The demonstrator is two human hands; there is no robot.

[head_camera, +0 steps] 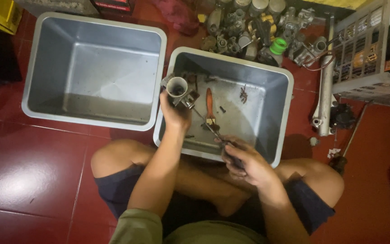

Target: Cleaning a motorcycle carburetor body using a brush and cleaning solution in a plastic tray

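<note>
Metal carburettor [178, 89] gripped in left hand [175, 113] fingers, right hand [244, 161] closed on probably a screwdriver [211, 129], tip touching it.

Red tile floor [32, 180] under you: two grey tubs [46, 54] [280, 90] side by side, metal parts [249, 31] heaped beyond, a crate [362, 49] at right.
</note>
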